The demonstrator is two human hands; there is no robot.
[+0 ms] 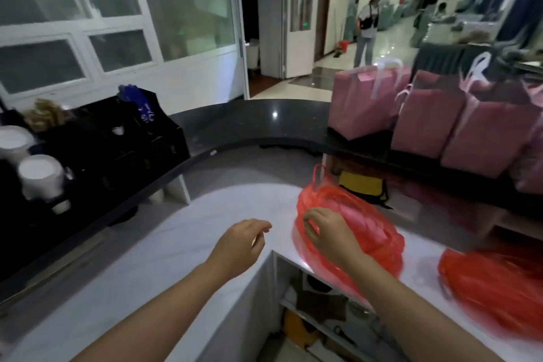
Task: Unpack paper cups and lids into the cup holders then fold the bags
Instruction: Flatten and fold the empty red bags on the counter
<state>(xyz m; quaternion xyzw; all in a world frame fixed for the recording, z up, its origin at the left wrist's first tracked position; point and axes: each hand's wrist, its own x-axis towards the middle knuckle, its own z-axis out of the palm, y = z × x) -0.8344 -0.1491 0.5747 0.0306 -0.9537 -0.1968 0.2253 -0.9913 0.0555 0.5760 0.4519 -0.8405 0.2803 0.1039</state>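
Two bare forearms reach in from the bottom edge over the white counter; the left hand hovers above the counter with fingers loosely curled and holding nothing; the right hand rests on a red plastic bag, its fingertips curled into the crinkled film, though blur makes it hard to tell whether they truly pinch it; that bag lies on the white counter near its inner corner, handles sticking up at the far side; a second red plastic bag lies further right on the same counter, apart from the first. On the raised dark countertop at left stands a black cup holder, with white lids stacked in its near side; pink tote bags stand at right.
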